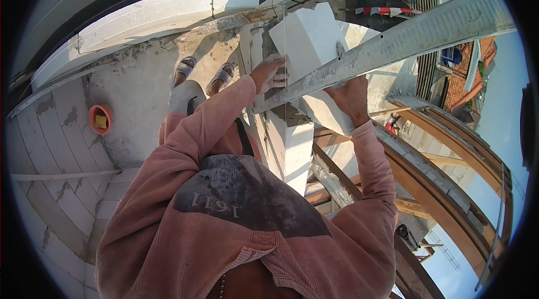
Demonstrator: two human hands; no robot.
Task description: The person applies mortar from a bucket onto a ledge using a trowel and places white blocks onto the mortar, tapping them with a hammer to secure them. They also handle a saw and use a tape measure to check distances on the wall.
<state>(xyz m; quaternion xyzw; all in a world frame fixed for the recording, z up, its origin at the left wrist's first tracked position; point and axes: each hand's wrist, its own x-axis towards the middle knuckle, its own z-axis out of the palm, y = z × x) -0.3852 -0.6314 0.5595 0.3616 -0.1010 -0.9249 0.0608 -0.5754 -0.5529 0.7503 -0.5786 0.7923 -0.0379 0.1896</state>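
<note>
A long grey metal straightedge (pixel 404 38) lies slanted across a large white building block (pixel 306 35) on top of a narrow white block wall (pixel 295 144). My left hand (pixel 269 74) grips the straightedge's lower end, against the block's near-left side. My right hand (pixel 351 97) holds the bar from below, further right, at the block's near edge. Grey mortar shows in the joint under the block. Both arms wear pink long sleeves.
My sandalled feet (pixel 205 71) stand on a rough concrete slab (pixel 140 91) left of the wall. An orange bucket (pixel 100 119) sits on the slab. A curved block wall (pixel 50 153) runs at the left. Wooden beams (pixel 432 158) and rooftops lie far below on the right.
</note>
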